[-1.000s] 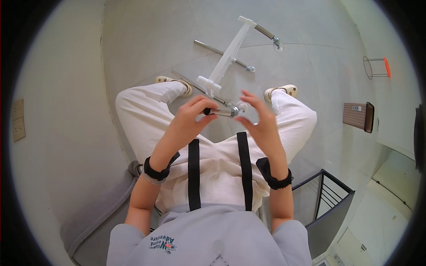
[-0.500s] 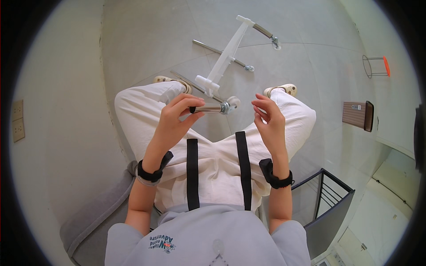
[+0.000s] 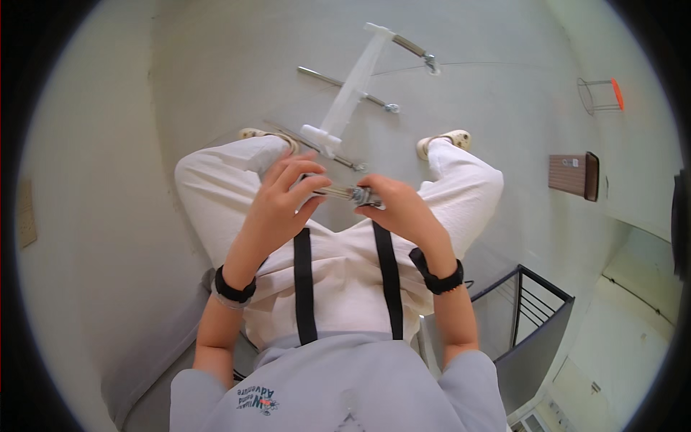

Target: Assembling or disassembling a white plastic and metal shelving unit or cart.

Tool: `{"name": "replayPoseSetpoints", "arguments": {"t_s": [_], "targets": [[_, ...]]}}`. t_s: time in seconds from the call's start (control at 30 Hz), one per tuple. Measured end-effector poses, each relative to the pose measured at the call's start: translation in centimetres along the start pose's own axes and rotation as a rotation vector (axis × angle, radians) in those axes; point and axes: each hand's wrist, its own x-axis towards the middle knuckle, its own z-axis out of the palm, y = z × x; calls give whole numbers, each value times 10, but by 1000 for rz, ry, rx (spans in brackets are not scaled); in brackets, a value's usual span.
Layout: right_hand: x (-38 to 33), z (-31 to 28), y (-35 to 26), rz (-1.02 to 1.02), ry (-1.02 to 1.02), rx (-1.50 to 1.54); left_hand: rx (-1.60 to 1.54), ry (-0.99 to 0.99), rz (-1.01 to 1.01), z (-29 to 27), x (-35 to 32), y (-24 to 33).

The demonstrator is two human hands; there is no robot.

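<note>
Head view: the left hand (image 3: 284, 198) grips a short metal rod (image 3: 338, 191) over the lap, while the right hand (image 3: 399, 209) pinches the fitting (image 3: 362, 195) at its end. Judged best: steady the rod, turn only the fitting squarely. A white bracket (image 3: 349, 93) lies on the floor (image 3: 497, 93) ahead.

A bare indoor workroom or plain room at home: smooth grey floor (image 3: 504, 93), white frame with metal rods (image 3: 353, 86) at top centre, black wire rack (image 3: 533, 317) lower right.
</note>
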Motion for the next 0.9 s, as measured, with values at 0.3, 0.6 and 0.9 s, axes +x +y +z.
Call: {"name": "replayPoseSetpoints", "arguments": {"t_s": [0.3, 0.6, 0.9], "targets": [[-11, 9, -2, -15, -18, 1, 616, -97, 263, 25, -3, -4], [-14, 16, -2, -104, 54, -92, 611, -123, 238, 29, -8, -6], [-15, 19, 1, -218, 118, -303, 515, -272, 112, 32, -7, -7]]}}
